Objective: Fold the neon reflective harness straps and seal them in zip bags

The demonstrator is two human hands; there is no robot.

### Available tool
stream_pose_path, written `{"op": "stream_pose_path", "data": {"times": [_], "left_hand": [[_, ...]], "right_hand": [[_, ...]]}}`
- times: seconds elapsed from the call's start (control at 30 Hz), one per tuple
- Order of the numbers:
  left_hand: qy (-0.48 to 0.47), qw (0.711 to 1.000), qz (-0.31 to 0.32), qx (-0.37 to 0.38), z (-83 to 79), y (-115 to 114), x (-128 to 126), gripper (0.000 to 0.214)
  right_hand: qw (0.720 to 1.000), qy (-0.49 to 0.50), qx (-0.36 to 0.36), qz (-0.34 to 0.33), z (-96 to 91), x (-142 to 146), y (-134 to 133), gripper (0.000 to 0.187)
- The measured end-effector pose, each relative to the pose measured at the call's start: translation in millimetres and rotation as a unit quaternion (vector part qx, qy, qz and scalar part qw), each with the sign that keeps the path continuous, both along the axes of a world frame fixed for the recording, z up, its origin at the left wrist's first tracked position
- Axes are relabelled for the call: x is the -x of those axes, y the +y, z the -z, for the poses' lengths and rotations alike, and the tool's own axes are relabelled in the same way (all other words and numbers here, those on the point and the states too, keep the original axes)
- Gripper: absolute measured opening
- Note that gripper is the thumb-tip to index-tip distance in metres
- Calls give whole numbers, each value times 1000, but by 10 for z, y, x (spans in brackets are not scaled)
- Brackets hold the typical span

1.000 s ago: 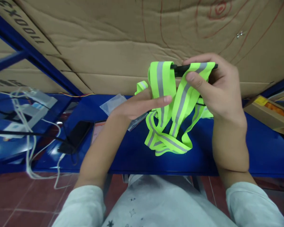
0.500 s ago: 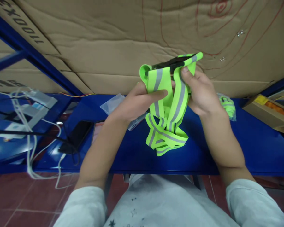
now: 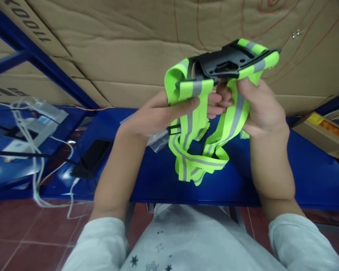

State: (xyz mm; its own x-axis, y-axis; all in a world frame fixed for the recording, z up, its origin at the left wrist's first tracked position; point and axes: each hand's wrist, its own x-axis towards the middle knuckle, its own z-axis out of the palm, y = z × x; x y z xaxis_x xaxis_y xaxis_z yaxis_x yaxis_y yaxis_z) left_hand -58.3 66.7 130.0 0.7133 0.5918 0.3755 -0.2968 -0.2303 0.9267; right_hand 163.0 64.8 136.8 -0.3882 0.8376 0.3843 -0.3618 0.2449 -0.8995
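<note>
Reflective harness point(image 3: 235, 116): one; green webbing with a grey stripe; held up by two hands above the middle of the blue table point(image 3: 313, 177), its lower loops left hanging.
Black buckle point(image 3: 217, 60): one; carried at the top of the harness, above the blue table; tilted, right end higher; webbing looped at both ends.
Black slider point(image 3: 174, 130): one seen; threaded on the left run of webbing, above the blue table.
Left hand point(image 3: 158, 116): one; clamped on the left run of webbing, thumb laid across its front.
Right hand point(image 3: 265, 109): one; closed on the right run of webbing, just under the buckle, thumb pressed to its front.
Clear plastic bag point(image 3: 158, 142): one seen; laid on the blue table left of its middle; partly hidden by the left arm.
Green item point(image 3: 244, 134): one; seen over the blue table, right of its middle; mostly hidden by the right wrist.
Black phone point(image 3: 92, 158): one; laid on the left part of the blue table.
White cables point(image 3: 35, 173): several, exact number not to be told; draped over the left end and front edge of the blue table.
Carton point(image 3: 324, 135): one; orange contents shown; set at the right end of the blue table.
Cardboard sheet point(image 3: 130, 64): one, large; stood behind the blue table; marked with red lines.
</note>
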Motion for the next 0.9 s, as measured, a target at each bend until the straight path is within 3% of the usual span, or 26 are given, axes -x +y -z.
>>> {"op": "stream_pose_path", "data": {"times": [0.03,0.1,0.23,0.37,0.63,0.7,0.83,0.9], "left_hand": [[-10,999,23,22,30,12,-29,33],[-14,999,7,36,99,36,-110,34],[-4,991,-129,-28,207,59,-289,22],[-15,979,-199,-32,242,71,-389,30],[-70,976,-206,28,336,118,-474,38],[-75,968,-238,31,338,82,-505,39],[-133,933,-332,50,239,73,-414,29],[-177,915,-360,41,160,146,-260,17]], "right_hand": [[1000,6,14,-4,-7,28,-11,24],[999,13,29,-8,-12,88,-20,32],[996,-22,13,84,25,186,-11,30],[986,-72,-20,149,81,246,-28,27],[943,-203,-170,202,179,250,-11,34],[914,-249,-204,248,172,239,-35,32],[801,-404,-242,370,176,246,-213,34],[758,-461,-249,388,267,297,-339,39]]}}
